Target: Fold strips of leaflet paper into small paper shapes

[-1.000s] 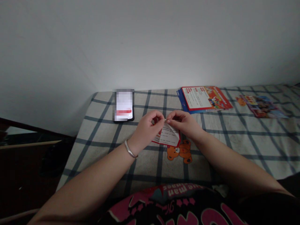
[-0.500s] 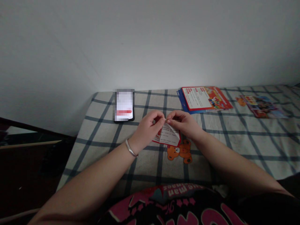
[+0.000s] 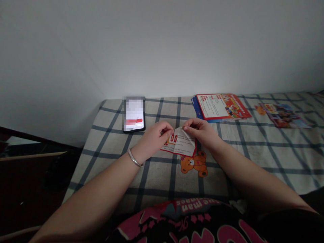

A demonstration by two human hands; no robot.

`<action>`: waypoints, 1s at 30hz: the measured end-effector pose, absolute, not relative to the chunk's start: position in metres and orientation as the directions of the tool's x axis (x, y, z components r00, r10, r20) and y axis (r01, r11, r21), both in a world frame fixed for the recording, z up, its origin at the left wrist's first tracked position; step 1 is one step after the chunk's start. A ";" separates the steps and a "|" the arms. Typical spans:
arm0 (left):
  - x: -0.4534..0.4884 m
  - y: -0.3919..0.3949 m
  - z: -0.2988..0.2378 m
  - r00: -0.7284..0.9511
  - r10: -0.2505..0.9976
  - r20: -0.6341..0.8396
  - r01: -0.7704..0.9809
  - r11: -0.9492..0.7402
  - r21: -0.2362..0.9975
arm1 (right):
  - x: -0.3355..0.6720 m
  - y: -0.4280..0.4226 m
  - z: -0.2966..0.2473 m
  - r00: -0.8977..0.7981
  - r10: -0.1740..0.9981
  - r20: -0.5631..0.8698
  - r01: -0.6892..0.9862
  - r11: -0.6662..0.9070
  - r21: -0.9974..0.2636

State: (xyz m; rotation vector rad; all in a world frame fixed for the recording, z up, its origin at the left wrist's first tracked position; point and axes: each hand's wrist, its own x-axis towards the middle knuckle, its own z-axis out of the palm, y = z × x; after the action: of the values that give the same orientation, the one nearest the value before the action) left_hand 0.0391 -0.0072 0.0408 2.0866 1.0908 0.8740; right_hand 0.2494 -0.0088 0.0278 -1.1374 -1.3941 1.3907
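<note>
Leaflet [image 3: 180, 145] pinched between both hands, left hand [image 3: 154, 136], right hand [image 3: 201, 132]

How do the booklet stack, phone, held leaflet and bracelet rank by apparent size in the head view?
1. booklet stack, though it lies farther back.
2. phone and leaflet: about alike. The left hand and right hand cover the leaflet's top corners, so no ranking.
3. bracelet, clearly smallest.

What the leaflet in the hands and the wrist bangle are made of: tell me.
The leaflet: thin printed paper, perhaps lightly coated; it bends and creases where the left hand and right hand pinch its top edge. The bangle: probably polished silver-coloured metal; a rigid ring with a pale sheen.
</note>
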 end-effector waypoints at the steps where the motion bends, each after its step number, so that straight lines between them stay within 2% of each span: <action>1: 0.039 -0.008 0.041 0.421 0.853 0.308 0.462 -0.494 0.737 | 0.251 -0.008 0.027 -0.231 0.972 -0.040 0.044 -0.031 -0.999; 4: 0.037 -0.007 0.041 0.364 0.821 0.440 0.543 -0.571 0.616 | 0.255 -0.005 0.024 -0.199 0.979 -0.048 0.041 -0.040 -0.998; 7: 0.034 -0.006 0.041 0.356 0.749 0.559 0.603 -0.641 0.475 | 0.259 -0.003 0.026 -0.154 0.988 0.021 0.030 0.026 -0.999; 11: 0.033 -0.010 0.042 0.348 0.688 0.637 0.595 -0.687 0.416 | 0.263 -0.005 0.033 -0.127 0.971 0.202 0.104 0.216 -0.971; 16: 0.034 -0.013 0.038 0.396 0.622 0.676 0.569 -0.744 0.351 | 0.271 -0.007 0.039 -0.196 0.881 0.431 0.257 0.470 -0.844; 19: 0.033 -0.006 0.029 0.451 0.618 0.643 0.569 -0.755 0.327 | 0.277 -0.007 0.039 -0.332 0.823 0.462 0.371 0.564 -0.738; 24: 0.032 0.004 0.017 0.622 0.631 0.463 0.598 -0.765 0.240 | 0.280 -0.002 0.031 -0.561 0.709 0.427 0.467 0.697 -0.544; 27: 0.032 0.004 0.017 0.672 0.638 0.375 0.614 -0.764 0.199 | 0.280 0.000 0.027 -0.620 0.697 0.361 0.492 0.703 -0.513; 30: 0.034 0.002 0.018 0.674 0.643 0.363 0.618 -0.760 0.201 | 0.281 0.000 0.026 -0.673 0.669 0.316 0.460 0.713 -0.529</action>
State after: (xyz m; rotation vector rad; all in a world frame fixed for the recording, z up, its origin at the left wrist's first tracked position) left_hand 0.0342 0.0021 0.0177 2.8175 1.0623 0.6474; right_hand 0.2811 0.0004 0.0261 -0.8615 -2.4235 0.5656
